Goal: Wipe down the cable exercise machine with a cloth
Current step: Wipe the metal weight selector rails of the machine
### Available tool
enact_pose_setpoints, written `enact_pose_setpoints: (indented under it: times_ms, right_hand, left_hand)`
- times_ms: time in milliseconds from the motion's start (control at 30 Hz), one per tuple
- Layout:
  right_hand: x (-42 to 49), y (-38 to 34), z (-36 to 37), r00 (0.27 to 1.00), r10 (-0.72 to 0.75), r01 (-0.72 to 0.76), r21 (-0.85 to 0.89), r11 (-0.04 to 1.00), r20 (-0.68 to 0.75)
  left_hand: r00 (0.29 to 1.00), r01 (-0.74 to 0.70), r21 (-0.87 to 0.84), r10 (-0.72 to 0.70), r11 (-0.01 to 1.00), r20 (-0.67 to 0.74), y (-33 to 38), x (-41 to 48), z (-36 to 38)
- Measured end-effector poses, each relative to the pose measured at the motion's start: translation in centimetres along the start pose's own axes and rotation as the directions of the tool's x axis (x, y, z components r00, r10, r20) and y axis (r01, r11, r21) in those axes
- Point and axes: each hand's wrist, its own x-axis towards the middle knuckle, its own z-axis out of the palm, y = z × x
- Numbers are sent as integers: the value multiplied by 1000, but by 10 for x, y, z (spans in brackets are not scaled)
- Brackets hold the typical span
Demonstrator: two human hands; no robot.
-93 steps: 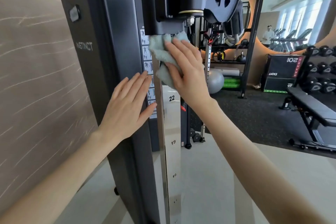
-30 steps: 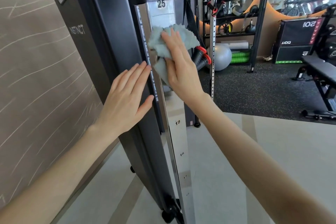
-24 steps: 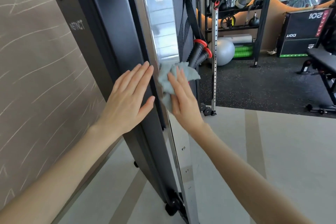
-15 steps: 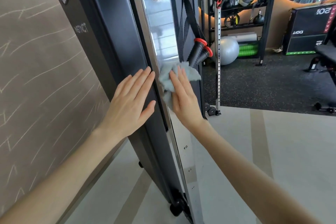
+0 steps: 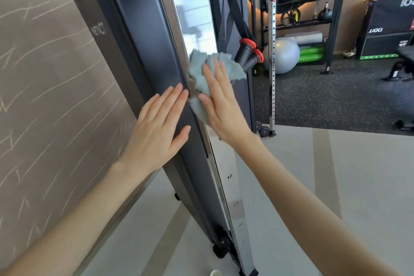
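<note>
The cable exercise machine [image 5: 139, 36] stands against a brown veined wall [image 5: 44, 74], on a pale floor [image 5: 291, 186]. A polished numbered rail [image 5: 195, 13] runs down its front edge, with the mark 25 at the top.

The light blue cloth [image 5: 220, 64] is pressed flat against this rail by the right hand [image 5: 221, 101]. The fingers are held straight and together on top of the cloth, and nothing is gripped. The left hand [image 5: 156, 127] is laid flat on the dark side panel just beside the rail, fingers extended, holding nothing.

Just right of the cloth, two black handles [image 5: 246, 51] with red collars hang from black straps [image 5: 226, 18]. The lower handle is partly covered by the cloth's right corner. A perforated upright [image 5: 272, 51] stands behind the handles. Further back, a grey exercise ball [image 5: 284, 56] lies on the dark rubber flooring at the foot of a storage rack [image 5: 336, 6], on which a kettlebell [image 5: 324, 14] is kept. A black box [image 5: 389, 29] and part of a weight bench [image 5: 405, 56] are seen at the right edge.

Compared with one second earlier, the cloth is located lower on the rail: it was directly under the mark 25 and is now level with the handles. The left hand remains flat on the panel.
</note>
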Motion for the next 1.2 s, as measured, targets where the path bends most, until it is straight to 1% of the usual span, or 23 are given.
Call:
enact_pose_setpoints:
  times_ms: [100,167,233,300,367,433,500,633,700,800,867,933,1000,1100,1200]
  right_hand:
    - [-73,20,21,986,169,-169,38,985,7]
    - [-102,29,35,963,269,-268,65,961,-12]
    - [-111,29,43,942,332,-328,85,941,-42]
    - [-103,23,45,924,372,-362,112,926,-90]
    - [-81,13,42,923,355,-336,138,932,-148]
    - [-57,6,37,929,301,-275,142,951,-216]
    - [-47,4,37,924,283,-256,133,957,-259]
    - [-74,18,54,910,295,-279,97,955,-290]
    - [-102,27,68,878,359,-349,88,933,-318]
    - [-144,38,85,798,482,-481,102,871,-361]
    - [-161,41,93,737,560,-551,144,822,-378]
    - [-162,35,96,682,613,-588,199,784,-400]
    - [-145,22,95,665,602,-561,236,793,-442]
    - [-110,4,90,711,491,-460,196,866,-503]
    - [-97,4,89,725,442,-426,161,890,-528]
  left_hand:
    - [1000,-8,-3,8,1000,8,2,-7,7]
    - [998,-50,5,50,999,43,7,-10,14]
    - [989,-128,17,126,992,82,11,-12,23]
    - [977,-198,52,193,979,87,12,-12,31]
    - [972,-234,72,232,969,40,9,-8,37]
    - [968,-247,49,249,968,-24,6,-3,41]
    - [961,-266,20,267,964,-71,2,2,44]
    - [927,-360,47,363,932,-99,-10,3,56]
    - [906,-408,63,413,911,-97,-13,0,65]
    - [880,-454,99,463,886,-110,-13,-8,78]
    - [867,-468,117,481,876,-129,-13,-12,86]
    - [853,-487,125,501,864,-144,-13,-14,92]
    - [841,-503,116,516,857,-163,-13,-14,96]
    - [832,-520,65,522,852,-188,-13,-14,99]
    - [828,-528,24,520,849,-210,-15,-16,101]
